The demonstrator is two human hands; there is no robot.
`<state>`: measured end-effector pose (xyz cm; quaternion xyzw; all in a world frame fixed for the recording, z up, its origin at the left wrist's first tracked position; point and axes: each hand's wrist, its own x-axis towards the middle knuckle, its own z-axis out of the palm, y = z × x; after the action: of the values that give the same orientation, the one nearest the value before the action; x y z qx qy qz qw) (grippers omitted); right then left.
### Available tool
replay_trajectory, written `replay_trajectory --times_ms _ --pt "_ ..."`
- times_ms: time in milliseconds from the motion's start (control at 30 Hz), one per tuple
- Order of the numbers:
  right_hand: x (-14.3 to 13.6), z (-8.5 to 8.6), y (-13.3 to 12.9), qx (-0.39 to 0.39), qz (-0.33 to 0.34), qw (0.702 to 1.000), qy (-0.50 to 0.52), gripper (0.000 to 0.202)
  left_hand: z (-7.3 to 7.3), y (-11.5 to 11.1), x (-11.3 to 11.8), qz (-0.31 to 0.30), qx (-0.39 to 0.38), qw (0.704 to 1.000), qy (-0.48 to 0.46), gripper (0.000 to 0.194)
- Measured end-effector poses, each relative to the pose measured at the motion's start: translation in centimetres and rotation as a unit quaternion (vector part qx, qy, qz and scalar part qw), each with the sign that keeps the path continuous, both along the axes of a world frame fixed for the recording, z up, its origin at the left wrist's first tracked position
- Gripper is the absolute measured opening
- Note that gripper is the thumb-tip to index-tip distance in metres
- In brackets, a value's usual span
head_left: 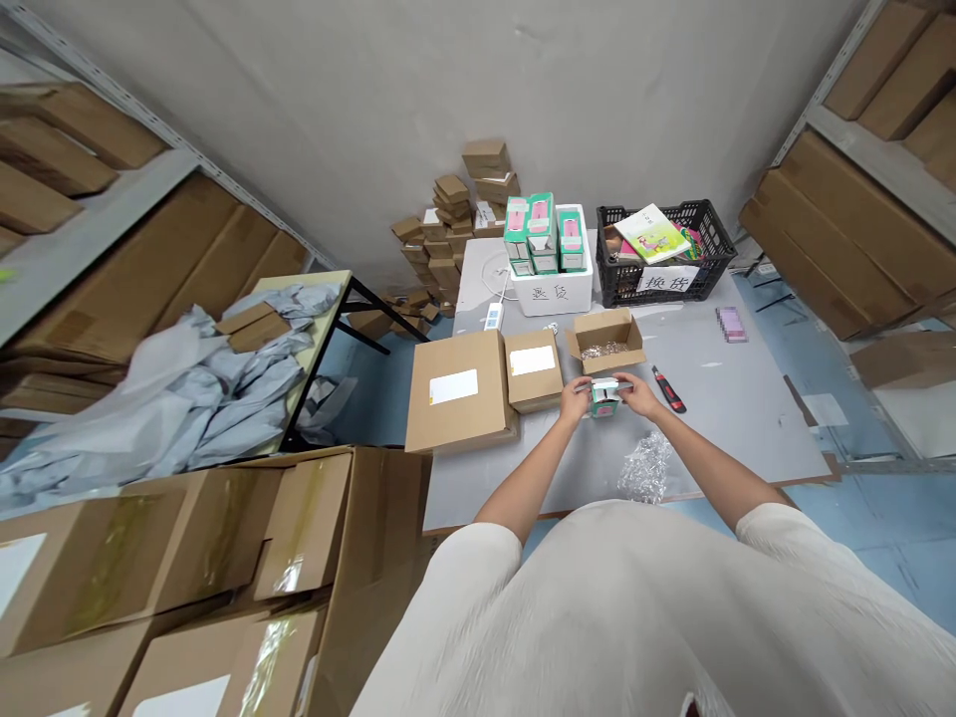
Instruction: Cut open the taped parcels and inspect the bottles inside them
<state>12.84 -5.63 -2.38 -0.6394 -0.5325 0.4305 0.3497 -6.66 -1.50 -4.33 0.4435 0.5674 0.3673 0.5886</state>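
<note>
Between my two hands is a small green and white box (604, 399) with its top flaps up. My left hand (575, 397) grips its left side, and my right hand (635, 392) has its fingers at the flap on the right. Just behind them stands an open cardboard box (606, 329) with crinkled clear filling inside. Crumpled clear wrap (645, 468) lies on the table in front of my right hand. A red and black cutter (669, 389) rests to the right of that hand.
Two closed cartons, a large one (457, 390) and a smaller one (533, 369), stand at the left. Farther back are a white foam bin (552, 295) holding green boxes and a black crate (657, 283). A purple item (731, 325) lies at the right.
</note>
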Motion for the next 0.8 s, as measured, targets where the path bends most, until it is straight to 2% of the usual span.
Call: replay_trajectory --times_ms 100,167,367,600,800 --pt "0.0 0.6 0.0 -0.052 -0.027 0.997 0.059 0.052 0.5 -0.3 -0.3 0.01 -0.032 0.998 -0.054 0.02" --pt "0.0 1.0 -0.2 -0.063 -0.031 0.995 0.073 0.05 0.7 -0.6 -0.6 0.003 -0.021 0.997 -0.071 0.017" --pt "0.3 1.7 -0.7 -0.067 -0.006 0.995 0.075 0.045 0.3 -0.9 -1.5 -0.061 0.045 0.996 -0.054 0.036" --pt "0.4 1.0 -1.0 -0.021 0.019 1.0 0.011 0.048 -0.3 -1.0 -1.3 -0.08 0.054 0.995 -0.028 0.04" --pt "0.5 0.2 -1.1 -0.002 0.029 1.0 0.002 0.049 -0.4 -1.2 -1.4 -0.092 0.075 0.993 -0.006 0.036"
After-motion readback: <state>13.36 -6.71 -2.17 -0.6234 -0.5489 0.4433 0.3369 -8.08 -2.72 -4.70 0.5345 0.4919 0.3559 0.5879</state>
